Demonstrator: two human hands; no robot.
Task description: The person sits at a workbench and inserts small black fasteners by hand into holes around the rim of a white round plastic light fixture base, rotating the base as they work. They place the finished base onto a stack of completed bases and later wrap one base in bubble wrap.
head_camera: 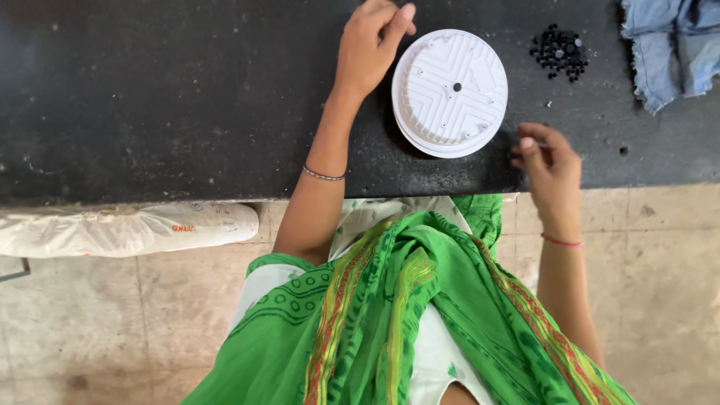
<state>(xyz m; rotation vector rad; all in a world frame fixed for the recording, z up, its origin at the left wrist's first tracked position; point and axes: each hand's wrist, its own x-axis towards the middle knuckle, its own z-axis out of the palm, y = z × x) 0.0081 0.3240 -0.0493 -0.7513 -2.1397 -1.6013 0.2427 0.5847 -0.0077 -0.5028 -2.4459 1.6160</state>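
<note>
The left hand [371, 45] rests on the black table [172, 97] at the upper left edge of a white disc [451, 91]. Its fingers are curled together, and the fingertips [403, 15] touch or nearly touch the disc's rim; whether they pinch something small cannot be told. A thin bracelet [323, 175] circles that forearm.

The right hand [551, 169] hovers at the table's near edge, just beside the disc's lower right. Thumb and forefinger are pressed together as if pinching, but whatever lies between them is too small to see. A pink thread [562, 241] sits on that wrist.

The disc lies flat on the table between the two hands. It is round, so it has no long axis; its ribbed face points up, with raised lines forming a cross pattern and a small dark hole at the middle. It seems to be a shallow stack, with a second rim showing beneath on the lower left.

Beyond the right hand, well apart from the disc, a heap of small black beads [559, 51] sits on the table. A blue denim rag [671, 45] lies in the far right corner.

Under the table's edge on the left, a long white sack [127, 227] lies sideways, with a small red-orange label near its right end. The person wears green patterned cloth [405, 315] over a stone floor [90, 330].
</note>
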